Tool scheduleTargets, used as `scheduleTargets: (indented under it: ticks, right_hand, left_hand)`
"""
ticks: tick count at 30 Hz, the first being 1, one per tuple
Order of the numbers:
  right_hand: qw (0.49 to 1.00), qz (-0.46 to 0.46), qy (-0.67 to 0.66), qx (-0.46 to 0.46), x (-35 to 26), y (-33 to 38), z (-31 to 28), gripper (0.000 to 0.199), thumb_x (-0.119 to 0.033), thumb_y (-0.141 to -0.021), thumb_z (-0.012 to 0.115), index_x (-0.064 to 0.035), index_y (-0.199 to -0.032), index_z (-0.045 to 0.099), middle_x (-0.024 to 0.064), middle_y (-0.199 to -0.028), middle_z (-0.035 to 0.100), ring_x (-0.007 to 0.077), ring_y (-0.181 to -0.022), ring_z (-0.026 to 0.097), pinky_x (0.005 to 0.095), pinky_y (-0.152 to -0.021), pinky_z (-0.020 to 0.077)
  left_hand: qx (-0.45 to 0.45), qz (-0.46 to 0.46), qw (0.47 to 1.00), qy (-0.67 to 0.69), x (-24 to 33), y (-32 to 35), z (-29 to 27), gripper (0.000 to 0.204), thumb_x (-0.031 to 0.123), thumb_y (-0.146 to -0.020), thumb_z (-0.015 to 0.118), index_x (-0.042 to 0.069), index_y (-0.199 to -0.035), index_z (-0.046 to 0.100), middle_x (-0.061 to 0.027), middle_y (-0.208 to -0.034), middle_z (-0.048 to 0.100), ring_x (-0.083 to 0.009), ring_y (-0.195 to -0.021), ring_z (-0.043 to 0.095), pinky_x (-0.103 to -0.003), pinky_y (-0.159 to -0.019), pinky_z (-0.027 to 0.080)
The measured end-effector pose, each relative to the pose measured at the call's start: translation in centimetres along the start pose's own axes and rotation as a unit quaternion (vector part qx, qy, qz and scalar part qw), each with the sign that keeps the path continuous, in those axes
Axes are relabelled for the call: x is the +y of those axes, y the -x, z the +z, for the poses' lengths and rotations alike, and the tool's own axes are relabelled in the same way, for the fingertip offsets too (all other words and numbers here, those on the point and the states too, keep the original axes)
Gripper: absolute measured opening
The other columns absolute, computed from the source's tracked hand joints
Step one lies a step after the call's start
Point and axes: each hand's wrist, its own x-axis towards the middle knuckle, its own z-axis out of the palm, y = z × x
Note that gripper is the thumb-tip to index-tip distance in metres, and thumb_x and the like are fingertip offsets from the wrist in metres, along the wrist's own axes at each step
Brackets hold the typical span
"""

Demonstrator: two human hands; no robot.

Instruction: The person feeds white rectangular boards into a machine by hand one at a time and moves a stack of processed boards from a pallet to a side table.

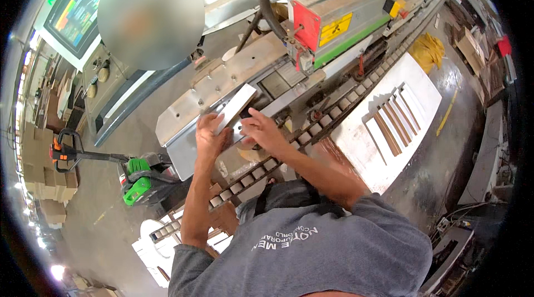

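Note:
My left hand [209, 135] grips a narrow white panel strip [236, 107] that stands tilted on the conveyor track [311, 130] of a long machine [334, 24]. Just to its right, my right hand [264, 130] has its fingers curled against the strip's lower end, over the chain pads. The metal infeed guide [222, 83] lies directly behind the strip.
Several more white and brown strips [392, 122] lie on a white board [356, 147] to the right of the track. A green pallet jack [139, 177] stands on the floor at left, with stacked cardboard [41, 174] beyond it. A control screen [78, 10] is at upper left.

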Motion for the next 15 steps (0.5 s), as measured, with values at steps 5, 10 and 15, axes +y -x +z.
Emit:
scheduleTargets:
  ticks: [5, 10, 15]
  right_hand:
    - [0.980, 0.158, -0.118, -0.024, 0.1, -3.6, 2.1, 0.094, -0.022, -0.097, 0.064, 0.0068, -0.154, -0.006, 0.0242, -0.141, 0.042, 0.0265, -0.108, 0.061, 0.0327, -0.078, 0.0605]
    - [0.986, 0.141, -0.085, -0.027, 0.0, -4.1, 3.7, 0.089, -0.024, -0.096, 0.064, 0.0096, -0.152, 0.004, 0.0232, -0.140, 0.044, 0.0224, -0.109, 0.061, 0.0301, -0.079, 0.0607]
    - [0.989, 0.136, -0.056, -0.007, -1.0, -4.0, 3.6, 0.082, -0.023, -0.095, 0.065, 0.0166, -0.146, 0.015, 0.0262, -0.138, 0.045, 0.0205, -0.105, 0.061, 0.0308, -0.080, 0.0596]
  left_hand:
    - [0.098, 0.022, 0.988, -0.122, -1.1, 0.3, -0.1, 0.050, 0.013, -0.057, 0.089, 0.011, -0.106, 0.075, -0.0129, -0.105, 0.062, -0.0347, -0.097, 0.057, -0.047, -0.087, 0.047]
    - [0.174, -0.075, 0.979, -0.079, -3.1, 2.4, 0.3, 0.047, 0.009, -0.059, 0.090, 0.008, -0.104, 0.076, -0.0138, -0.103, 0.061, -0.0335, -0.092, 0.058, -0.044, -0.082, 0.048]
    - [0.186, -0.068, 0.976, -0.088, -3.0, 2.1, 0.8, 0.043, 0.008, -0.062, 0.087, 0.006, -0.103, 0.075, -0.0130, -0.093, 0.062, -0.0320, -0.086, 0.059, -0.043, -0.079, 0.048]
